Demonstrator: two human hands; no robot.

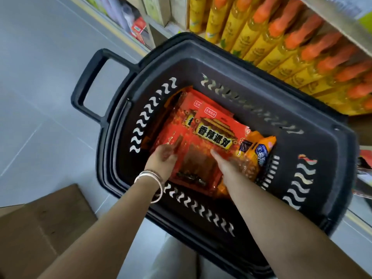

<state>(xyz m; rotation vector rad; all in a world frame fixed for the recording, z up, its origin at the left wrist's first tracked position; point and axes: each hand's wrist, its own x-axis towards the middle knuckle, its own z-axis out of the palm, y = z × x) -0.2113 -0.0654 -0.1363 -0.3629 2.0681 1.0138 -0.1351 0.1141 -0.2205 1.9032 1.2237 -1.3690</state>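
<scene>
A black shopping basket (322, 150) with wavy slots stands on the floor in the middle of the view. Inside lie red snack packs (213, 129) stacked flat, with orange packs (259, 147) beside them on the right. My left hand (163, 160), with silver bangles on the wrist, grips the left edge of the top red pack. My right hand (231, 164) holds its right side, thumb on top and fingers partly hidden under the wrapper.
The basket's handle (88, 83) sticks out to the left over the grey tiled floor (40, 97). A shelf of yellow bottles with orange caps (291, 43) runs along the upper right. A brown cardboard box (40, 228) lies at the lower left.
</scene>
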